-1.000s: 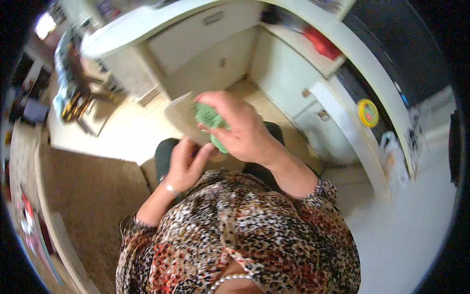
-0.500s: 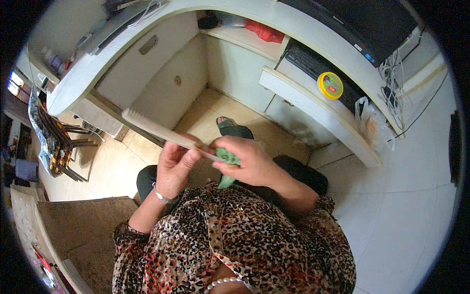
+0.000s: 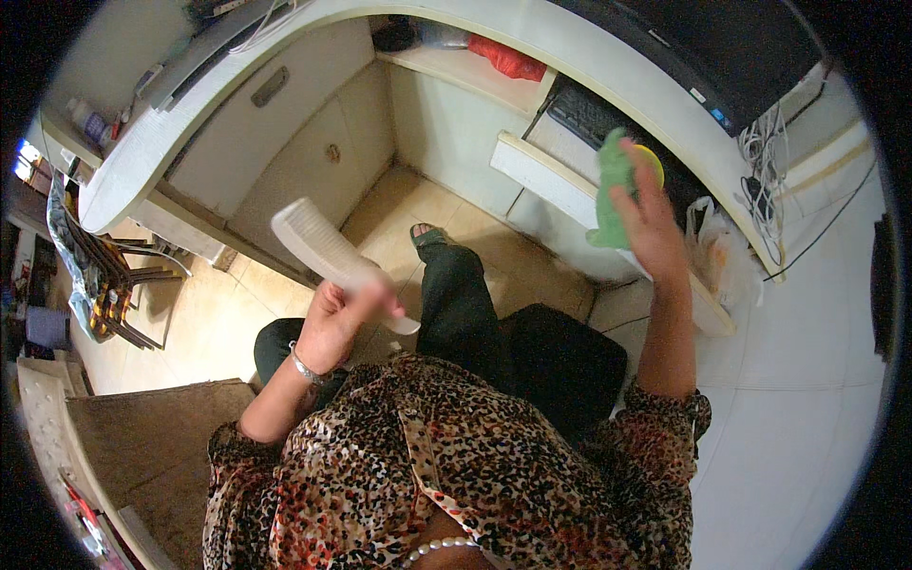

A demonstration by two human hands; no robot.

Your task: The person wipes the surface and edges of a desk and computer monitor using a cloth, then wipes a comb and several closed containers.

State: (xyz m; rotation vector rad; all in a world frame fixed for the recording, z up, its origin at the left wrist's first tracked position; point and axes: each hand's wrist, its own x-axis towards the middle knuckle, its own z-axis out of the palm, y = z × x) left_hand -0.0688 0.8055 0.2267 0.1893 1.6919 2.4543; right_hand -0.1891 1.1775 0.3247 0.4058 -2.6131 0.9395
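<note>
My left hand (image 3: 334,323) is closed round the handle of a pale comb (image 3: 312,237). The comb's broad toothed end points up and to the left, over the floor. Out to the right, my right hand (image 3: 651,223) grips a limp green cloth (image 3: 614,190), slightly blurred. That hand is raised in front of the desk's open shelf. Behind its fingers shows part of a yellow round-lidded tub (image 3: 650,161); the rest of it is hidden.
A curved white desk (image 3: 437,14) runs round the front, with a black keyboard (image 3: 579,116) on its shelf. Cables (image 3: 765,161) and a plastic bag (image 3: 717,252) hang at the right. Stacked chairs (image 3: 114,275) stand at the left, a brown seat (image 3: 161,442) nearer.
My right hand has left the comb and swung up and right with the green cloth, partly covering the yellow tub. My left hand still holds the comb, now tilted more upright.
</note>
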